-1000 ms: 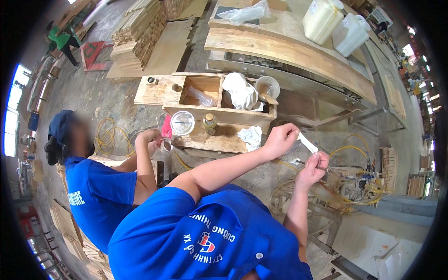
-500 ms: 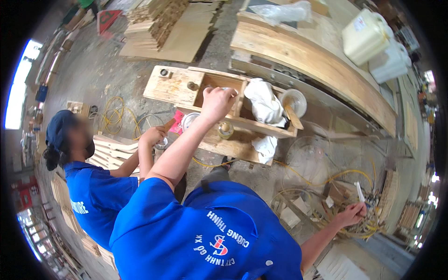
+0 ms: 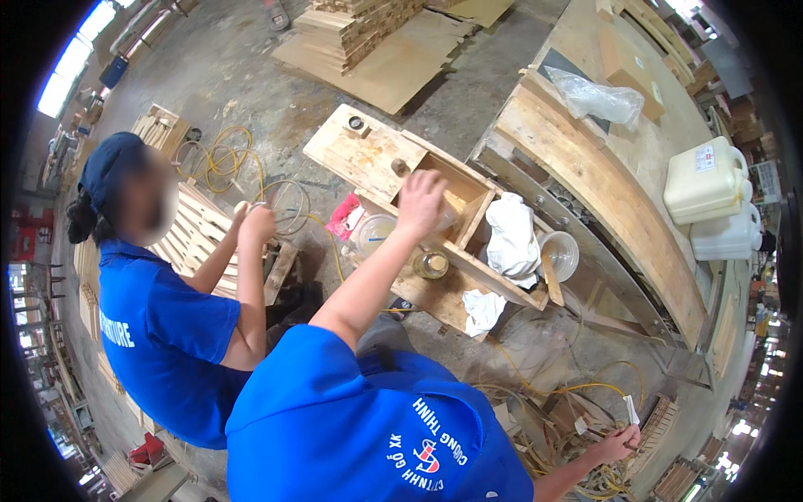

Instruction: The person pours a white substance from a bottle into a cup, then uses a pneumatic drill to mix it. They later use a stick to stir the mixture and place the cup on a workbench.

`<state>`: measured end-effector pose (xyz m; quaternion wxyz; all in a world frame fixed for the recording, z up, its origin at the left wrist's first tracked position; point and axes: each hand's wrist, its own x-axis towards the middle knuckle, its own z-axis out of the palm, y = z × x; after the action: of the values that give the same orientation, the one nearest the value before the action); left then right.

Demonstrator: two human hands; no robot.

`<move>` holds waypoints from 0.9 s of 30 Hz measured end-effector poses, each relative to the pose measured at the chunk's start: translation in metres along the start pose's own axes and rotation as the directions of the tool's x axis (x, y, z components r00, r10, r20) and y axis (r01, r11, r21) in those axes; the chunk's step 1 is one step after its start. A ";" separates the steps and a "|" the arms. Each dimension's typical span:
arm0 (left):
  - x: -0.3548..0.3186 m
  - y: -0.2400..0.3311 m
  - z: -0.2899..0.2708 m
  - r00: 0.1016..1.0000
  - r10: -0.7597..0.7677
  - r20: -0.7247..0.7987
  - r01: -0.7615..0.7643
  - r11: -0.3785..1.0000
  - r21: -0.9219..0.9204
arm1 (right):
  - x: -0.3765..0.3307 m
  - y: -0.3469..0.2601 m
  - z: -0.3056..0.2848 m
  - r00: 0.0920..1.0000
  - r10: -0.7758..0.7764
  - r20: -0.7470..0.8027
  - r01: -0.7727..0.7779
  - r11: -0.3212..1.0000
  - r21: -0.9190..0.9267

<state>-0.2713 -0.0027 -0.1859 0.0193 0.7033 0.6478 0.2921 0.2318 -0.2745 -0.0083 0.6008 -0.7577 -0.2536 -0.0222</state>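
Note:
My left hand [image 3: 422,203] reaches over an open compartment of a wooden box [image 3: 523,294]. Its fingers bend downward and closed, and whatever lies under their tips is hidden. Beside that wrist are a clear plastic tub [image 3: 375,234] and a glass jar [image 3: 432,264] with yellowish contents. Out to the right, my right hand [image 3: 619,444] pinches a thin white strip [image 3: 631,410] that points upward. White cloths [image 3: 511,238] lie over the box's right part, next to a clear bucket [image 3: 560,254] with a flat wooden stick [image 3: 552,280] leaning on it.
A co-worker [image 3: 167,309] in blue sits at the left, both hands [image 3: 255,224] raised together near slatted wooden pieces [image 3: 188,230]. A long workbench [image 3: 602,197] carries plastic jugs [image 3: 707,180]. Yellow hoses [image 3: 577,389] and scraps lie on the floor; stacked wood [image 3: 351,33] stands behind.
The view has turned, so the scene shifts. My left hand has lowered toward the compartment with its fingers pointing down. My right hand still holds the white strip. The co-worker's hands have come together.

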 end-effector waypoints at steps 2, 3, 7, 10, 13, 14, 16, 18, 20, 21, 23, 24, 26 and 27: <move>0.008 -0.007 -0.016 0.954 -0.198 -0.223 0.225 0.970 0.098 | 0.004 0.004 0.000 0.997 -0.041 0.068 0.046 0.996 -0.075; 0.014 -0.015 -0.021 0.915 -0.268 -0.302 0.321 0.936 0.143 | 0.004 0.006 -0.002 0.995 -0.024 0.094 0.034 0.995 -0.098; 0.024 -0.042 -0.020 0.798 -0.602 0.018 0.602 0.798 -0.020 | 0.002 0.011 0.003 0.979 -0.036 0.200 0.070 0.984 -0.166; 0.028 -0.019 -0.021 0.828 -0.537 0.160 0.538 0.842 0.039 | -0.001 0.031 -0.010 0.977 -0.111 0.183 0.141 0.977 -0.159; 0.015 0.012 -0.011 0.880 -0.409 0.241 0.382 0.911 0.154 | 0.001 0.044 -0.017 0.977 -0.075 0.201 0.116 0.972 -0.202; 0.010 0.027 -0.004 0.911 -0.344 0.227 0.313 0.936 0.161 | 0.002 0.046 -0.018 0.974 -0.093 0.207 0.130 0.975 -0.178; 0.003 0.041 0.003 0.918 -0.321 0.232 0.321 0.946 0.040 | 0.002 0.050 -0.024 0.972 -0.128 0.197 0.157 0.977 -0.142; -0.002 0.062 0.013 0.920 -0.301 0.251 0.315 0.949 -0.020 | 0.005 0.048 -0.035 0.963 -0.081 0.258 0.135 0.970 -0.201; 0.007 0.076 0.011 0.822 -0.366 0.436 0.401 0.916 0.013 | -0.006 0.051 -0.050 0.954 -0.077 0.291 0.164 0.944 -0.288; 0.009 0.072 0.012 0.818 -0.356 0.453 0.385 0.922 0.029 | -0.005 0.048 -0.049 0.944 -0.108 0.312 0.214 0.920 -0.328; 0.013 0.072 0.005 0.738 -0.378 0.559 0.463 0.886 -0.011 | -0.026 0.034 -0.031 0.949 -0.101 0.298 0.194 0.934 -0.302; 0.011 0.053 0.004 0.711 -0.393 0.583 0.331 0.919 0.216 | -0.030 0.024 -0.010 0.934 -0.114 0.337 0.188 0.962 -0.197; -0.007 0.084 0.002 0.980 -0.161 0.115 0.182 0.961 -0.207 | -0.045 0.019 -0.007 0.966 -0.068 0.249 0.094 0.991 -0.095; -0.016 0.102 0.000 0.999 -0.001 -0.035 -0.008 0.966 -0.259 | -0.050 0.016 -0.007 0.970 -0.093 0.226 0.111 0.992 -0.065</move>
<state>-0.1793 -0.0341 -0.1504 0.0992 0.6906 0.6030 0.3866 0.1968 -0.3010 -0.0380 0.5368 -0.7641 -0.3570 0.0222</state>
